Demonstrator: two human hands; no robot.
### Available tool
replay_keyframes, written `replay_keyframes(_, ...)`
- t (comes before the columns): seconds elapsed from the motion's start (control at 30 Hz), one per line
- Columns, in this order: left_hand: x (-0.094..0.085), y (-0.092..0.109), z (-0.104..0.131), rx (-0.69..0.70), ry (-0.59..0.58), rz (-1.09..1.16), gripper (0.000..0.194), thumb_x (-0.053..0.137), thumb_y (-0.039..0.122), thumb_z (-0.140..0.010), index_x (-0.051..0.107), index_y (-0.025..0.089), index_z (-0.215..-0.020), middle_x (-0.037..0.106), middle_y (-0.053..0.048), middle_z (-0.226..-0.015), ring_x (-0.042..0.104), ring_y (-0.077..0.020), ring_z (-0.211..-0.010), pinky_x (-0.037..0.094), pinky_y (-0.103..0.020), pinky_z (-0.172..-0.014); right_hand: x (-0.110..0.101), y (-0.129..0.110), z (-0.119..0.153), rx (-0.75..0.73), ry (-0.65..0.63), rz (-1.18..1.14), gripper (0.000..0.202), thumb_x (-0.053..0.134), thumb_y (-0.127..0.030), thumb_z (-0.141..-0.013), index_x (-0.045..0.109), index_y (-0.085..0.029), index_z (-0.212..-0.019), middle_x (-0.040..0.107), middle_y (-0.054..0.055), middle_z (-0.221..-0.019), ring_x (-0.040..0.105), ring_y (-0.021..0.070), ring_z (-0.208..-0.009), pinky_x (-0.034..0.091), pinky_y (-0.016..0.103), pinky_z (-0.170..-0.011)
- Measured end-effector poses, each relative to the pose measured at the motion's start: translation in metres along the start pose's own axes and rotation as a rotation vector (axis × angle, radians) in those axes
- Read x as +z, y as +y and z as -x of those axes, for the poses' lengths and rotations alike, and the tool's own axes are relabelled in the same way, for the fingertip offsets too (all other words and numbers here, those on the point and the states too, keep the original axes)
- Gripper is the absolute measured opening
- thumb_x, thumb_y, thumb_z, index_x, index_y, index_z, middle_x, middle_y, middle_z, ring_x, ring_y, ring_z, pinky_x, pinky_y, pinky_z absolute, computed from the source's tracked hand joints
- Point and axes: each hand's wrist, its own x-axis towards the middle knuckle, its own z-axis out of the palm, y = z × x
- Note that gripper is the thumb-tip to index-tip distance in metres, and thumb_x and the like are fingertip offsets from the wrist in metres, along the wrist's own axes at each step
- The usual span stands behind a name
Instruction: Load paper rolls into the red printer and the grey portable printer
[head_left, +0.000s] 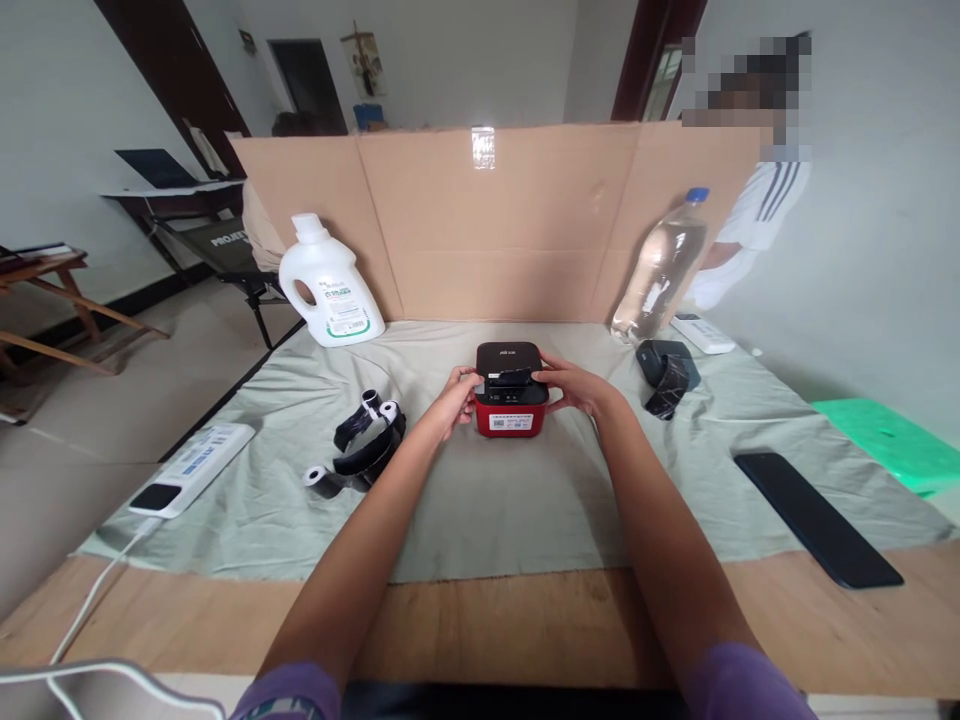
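Observation:
A small red-and-black thermal printer stands in the middle of the grey-green cloth, with a white label on its front. From the slot on its top comes a short piece of black printed paper. My left hand grips the printer's left side, its thumb at the top edge and the fingers curled beside it. On the opposite side my right hand holds the printer, thumb by the end of the black paper, fingers around the right side and back. The fingertips of both hands are partly hidden.
Several paper rolls and black strips lie to the left, near a white power bank. A white jug, a water bottle and a cardboard screen stand behind. Rightward are a dark device, a phone and a person.

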Motion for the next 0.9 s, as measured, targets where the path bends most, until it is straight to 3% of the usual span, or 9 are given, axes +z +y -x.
replay_keyframes(0.3, -0.004, 0.004, 0.002, -0.065, -0.035, 0.028, 0.041, 0.064, 0.053, -0.073, 0.043, 0.024, -0.093, 0.038, 0.008, -0.061, 0.036, -0.0064, -0.043, 0.021, -0.017, -0.04, 0.0, 0.002, -0.007, 0.034, 0.028, -0.015, 0.068, 0.063, -0.039, -0.078, 0.043, -0.046, -0.143, 0.053, 0.005, -0.138, 0.055, 0.0281, -0.113, 0.06, 0.047, -0.075)
replay_keyframes(0.53, -0.004, 0.0, -0.003, -0.03, -0.034, 0.07, 0.037, 0.065, 0.036, -0.069, 0.043, 0.028, -0.098, 0.033, 0.009, -0.06, 0.032, -0.0056, -0.042, 0.017, -0.015, -0.04, 0.004, 0.004, -0.007, 0.043, 0.054, 0.011, 0.076, 0.062, -0.032, -0.072, 0.041, -0.047, -0.143, 0.056, 0.005, -0.128, 0.053, 0.0247, -0.104, 0.059, 0.043, -0.076)
replay_keyframes(0.67, -0.005, -0.005, -0.005, 0.002, -0.053, 0.119, 0.038, 0.065, 0.035, -0.07, 0.044, 0.028, -0.101, 0.035, 0.009, -0.062, 0.032, -0.0046, -0.042, 0.016, -0.015, -0.04, 0.004, 0.003, -0.005, 0.031, 0.047, 0.002, 0.078, 0.061, -0.032, -0.073, 0.037, -0.049, -0.145, 0.055, 0.004, -0.132, 0.054, 0.0242, -0.107, 0.058, 0.042, -0.076)
replay_keyframes(0.8, -0.002, -0.006, -0.004, 0.016, 0.004, 0.099, 0.034, 0.062, 0.035, -0.074, 0.048, 0.028, -0.104, 0.035, 0.009, -0.06, 0.033, -0.0052, -0.041, 0.019, -0.015, -0.04, 0.008, 0.012, -0.005, 0.017, 0.074, 0.007, 0.077, 0.061, -0.038, -0.078, 0.032, -0.049, -0.148, 0.056, 0.002, -0.135, 0.054, 0.0252, -0.115, 0.058, 0.041, -0.077)
replay_keyframes(0.9, 0.002, -0.004, 0.002, 0.047, 0.129, -0.014, 0.033, 0.062, 0.035, -0.077, 0.056, 0.026, -0.108, 0.052, 0.005, -0.067, 0.046, -0.008, -0.049, 0.029, -0.017, -0.043, 0.015, 0.035, -0.001, -0.084, 0.171, 0.005, 0.069, 0.053, -0.052, -0.086, 0.032, -0.042, -0.151, 0.057, 0.003, -0.137, 0.055, 0.0263, -0.119, 0.058, 0.038, -0.077)
